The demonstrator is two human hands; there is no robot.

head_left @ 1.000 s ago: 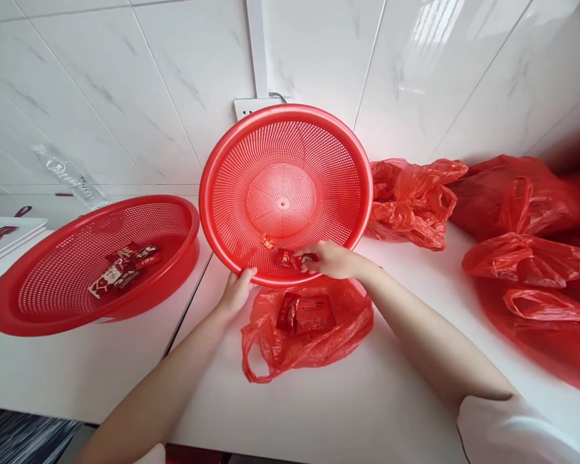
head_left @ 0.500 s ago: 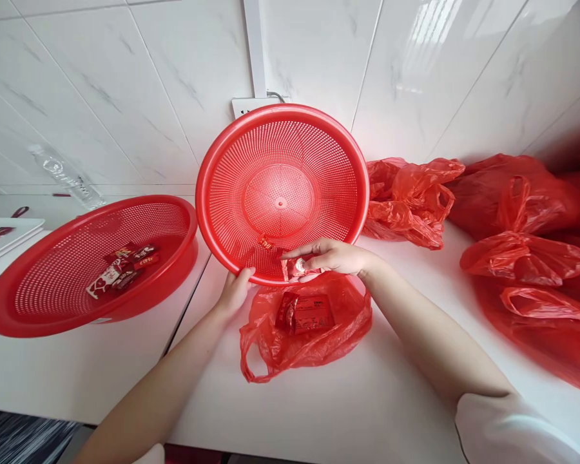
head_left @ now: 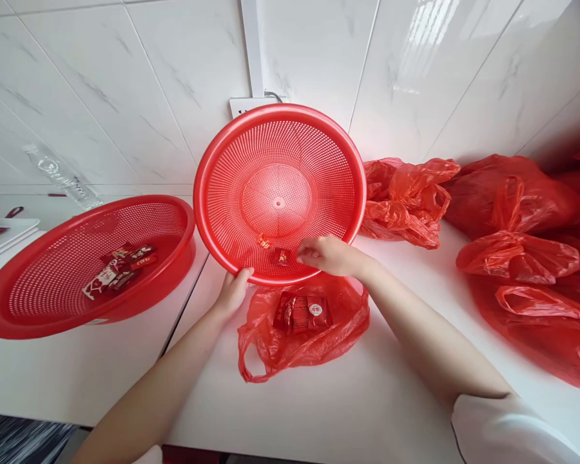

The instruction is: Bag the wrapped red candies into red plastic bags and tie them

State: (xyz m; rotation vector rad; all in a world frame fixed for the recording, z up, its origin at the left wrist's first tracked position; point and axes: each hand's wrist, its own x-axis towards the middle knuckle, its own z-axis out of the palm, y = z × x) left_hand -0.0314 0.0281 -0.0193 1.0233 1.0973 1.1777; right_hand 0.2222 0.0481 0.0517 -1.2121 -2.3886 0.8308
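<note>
A red plastic colander (head_left: 279, 145) stands tipped on its side, its opening facing me. My left hand (head_left: 232, 290) grips its lower left rim, thumb over the edge. Inside, near the bottom rim, lie a small red packet (head_left: 281, 256) and a piece with orange lettering (head_left: 262, 241). My right hand (head_left: 329, 255) hovers at the lower right rim, just right of the red packet, fingers loosely bent and nothing visible in them. Below the rim a red plastic bag (head_left: 263, 351) lies open, with several red snack packets (head_left: 302, 314) in its mouth.
Another red colander (head_left: 43, 316) leans at the left, several wrapped snacks (head_left: 120, 267) inside. Behind it are a clear plastic bottle (head_left: 60, 174) and a white tray (head_left: 9, 229). Red plastic bags (head_left: 406, 200) and filled, knotted ones (head_left: 517, 206) crowd the right. A tiled wall (head_left: 415, 77) backs the table.
My right hand has let go of a red-and-white packet, which now shows in the bag below. The hand is slightly higher and further right. My left hand keeps its hold on the rim.
</note>
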